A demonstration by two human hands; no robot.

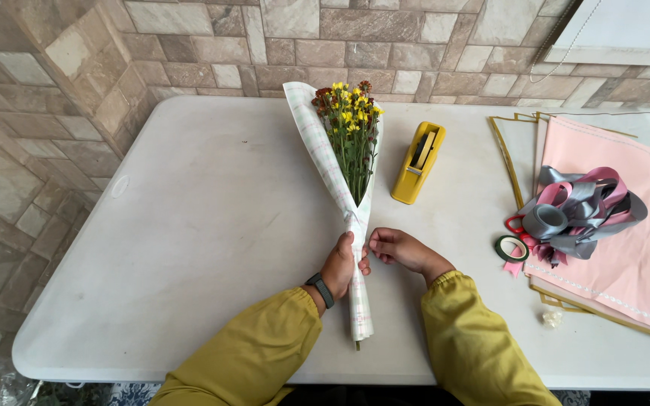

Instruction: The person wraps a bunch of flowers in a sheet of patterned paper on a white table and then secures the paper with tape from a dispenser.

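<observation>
A bouquet (350, 143) of small yellow and red flowers lies on the white table (212, 218), wrapped in a cone of pale patterned paper whose narrow end points toward me. My left hand (339, 265) grips the wrapped stems at the narrow part. My right hand (399, 249) sits just right of the wrap at the same height, fingers curled, fingertips touching the paper. Both arms wear mustard-yellow sleeves, and a dark band is on the left wrist.
A yellow tape dispenser (417, 162) stands right of the bouquet. Further right lie pink and pale wrapping sheets (626, 248) with a pile of grey and pink ribbon (581, 207), red-handled scissors (515, 224) and a green tape roll (511, 248). A stone wall borders the table's left and far sides.
</observation>
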